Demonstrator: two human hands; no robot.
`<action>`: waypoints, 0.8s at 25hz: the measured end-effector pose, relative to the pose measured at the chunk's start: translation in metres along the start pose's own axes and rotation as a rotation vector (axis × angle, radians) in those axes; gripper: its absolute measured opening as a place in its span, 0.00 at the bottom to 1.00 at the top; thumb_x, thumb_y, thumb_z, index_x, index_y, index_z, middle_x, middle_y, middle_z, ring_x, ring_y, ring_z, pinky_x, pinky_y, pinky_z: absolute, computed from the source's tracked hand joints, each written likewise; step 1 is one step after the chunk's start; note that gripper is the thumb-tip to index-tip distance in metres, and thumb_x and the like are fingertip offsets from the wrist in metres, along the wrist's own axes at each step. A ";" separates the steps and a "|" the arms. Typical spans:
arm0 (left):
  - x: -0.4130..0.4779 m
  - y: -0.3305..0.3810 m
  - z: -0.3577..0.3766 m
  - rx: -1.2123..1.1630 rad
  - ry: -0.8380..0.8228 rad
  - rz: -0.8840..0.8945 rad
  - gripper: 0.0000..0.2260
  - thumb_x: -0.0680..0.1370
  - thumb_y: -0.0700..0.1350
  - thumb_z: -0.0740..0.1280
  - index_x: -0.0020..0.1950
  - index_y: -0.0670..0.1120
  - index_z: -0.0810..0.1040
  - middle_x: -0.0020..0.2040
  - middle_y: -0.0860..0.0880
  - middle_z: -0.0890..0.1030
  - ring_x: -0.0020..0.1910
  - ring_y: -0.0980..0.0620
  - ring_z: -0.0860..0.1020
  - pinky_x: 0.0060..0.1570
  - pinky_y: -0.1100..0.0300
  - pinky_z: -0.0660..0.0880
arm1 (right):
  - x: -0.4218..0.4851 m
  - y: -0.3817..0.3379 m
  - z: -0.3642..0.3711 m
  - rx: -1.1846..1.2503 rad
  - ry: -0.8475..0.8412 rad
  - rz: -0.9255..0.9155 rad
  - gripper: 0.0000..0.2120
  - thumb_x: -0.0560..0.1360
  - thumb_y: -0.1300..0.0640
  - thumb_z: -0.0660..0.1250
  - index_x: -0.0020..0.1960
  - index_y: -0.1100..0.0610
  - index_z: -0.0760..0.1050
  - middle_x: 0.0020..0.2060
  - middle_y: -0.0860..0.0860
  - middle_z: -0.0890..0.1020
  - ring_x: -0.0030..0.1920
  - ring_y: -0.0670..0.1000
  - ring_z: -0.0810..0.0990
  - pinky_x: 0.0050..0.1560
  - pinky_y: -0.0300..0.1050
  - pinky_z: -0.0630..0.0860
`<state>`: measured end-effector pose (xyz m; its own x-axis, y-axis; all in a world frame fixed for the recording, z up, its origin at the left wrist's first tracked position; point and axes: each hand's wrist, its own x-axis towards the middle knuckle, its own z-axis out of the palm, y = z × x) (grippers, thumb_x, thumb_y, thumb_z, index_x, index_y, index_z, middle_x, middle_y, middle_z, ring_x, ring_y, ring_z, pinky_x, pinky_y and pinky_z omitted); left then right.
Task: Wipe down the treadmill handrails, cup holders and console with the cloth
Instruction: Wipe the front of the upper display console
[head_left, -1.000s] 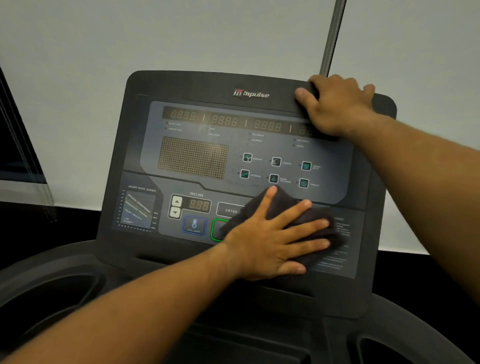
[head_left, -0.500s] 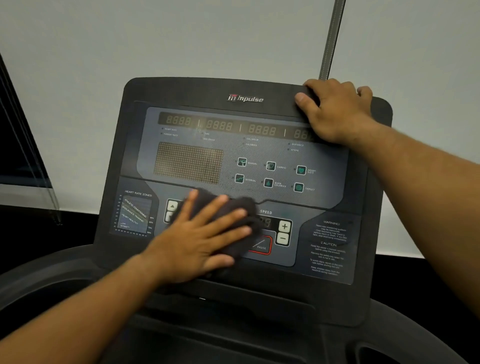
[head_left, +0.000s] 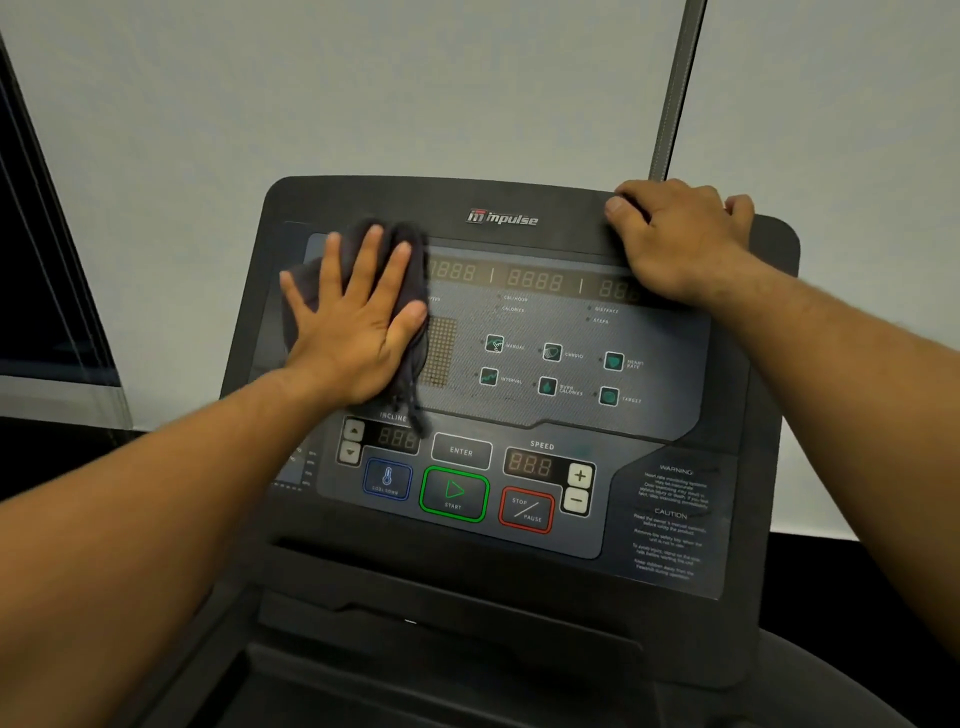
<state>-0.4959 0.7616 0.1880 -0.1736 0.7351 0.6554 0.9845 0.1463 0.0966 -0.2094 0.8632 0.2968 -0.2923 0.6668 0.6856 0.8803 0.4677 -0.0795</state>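
Here the left hand (head_left: 353, 332) lies flat, fingers (head_left: 363, 265) spread straight, pressing the dark cloth (head_left: 413, 234) against the upper left corner of the console (head_left: 519, 332). The right hand (head_left: 680, 244) grips the top right edge, its fingers apparently curled over the back. Best to press evenly, sweep in overlapping passes and go lightly over the buttons (head_left: 454, 493).

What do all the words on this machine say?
"impulse": console
"INCLINE": left readout
"SPEED": right readout
"ENTER": grey button
"START": green button
"STOP / PAUSE": red button
"COOL DOWN": blue button
"MANUAL", "CARDIO", "INTERVAL", "TARGET": icons
"WARNING", "CAUTION": label; small print too blurred
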 end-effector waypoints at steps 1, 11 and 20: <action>0.012 0.005 -0.003 -0.004 0.000 0.011 0.28 0.81 0.64 0.43 0.79 0.58 0.40 0.80 0.55 0.37 0.77 0.46 0.33 0.67 0.31 0.32 | 0.000 0.000 0.001 0.000 0.002 -0.002 0.21 0.80 0.40 0.47 0.59 0.45 0.75 0.56 0.52 0.78 0.61 0.60 0.72 0.66 0.63 0.54; -0.007 0.029 0.009 -0.071 0.126 0.072 0.27 0.81 0.61 0.44 0.80 0.56 0.46 0.80 0.55 0.43 0.78 0.49 0.37 0.71 0.33 0.36 | -0.003 0.000 0.002 0.019 0.034 -0.017 0.21 0.79 0.38 0.47 0.58 0.44 0.74 0.55 0.51 0.79 0.60 0.59 0.72 0.65 0.63 0.55; 0.003 0.041 0.011 0.004 0.117 0.145 0.28 0.80 0.64 0.42 0.79 0.57 0.47 0.81 0.55 0.44 0.78 0.46 0.39 0.67 0.29 0.37 | -0.002 -0.003 0.001 0.009 0.025 -0.003 0.21 0.79 0.39 0.46 0.59 0.44 0.74 0.57 0.51 0.78 0.61 0.58 0.71 0.65 0.63 0.55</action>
<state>-0.4560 0.7772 0.1860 -0.0252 0.6669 0.7447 0.9989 0.0471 -0.0085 -0.2116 0.8614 0.2946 -0.2850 0.6508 0.7037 0.8763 0.4744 -0.0838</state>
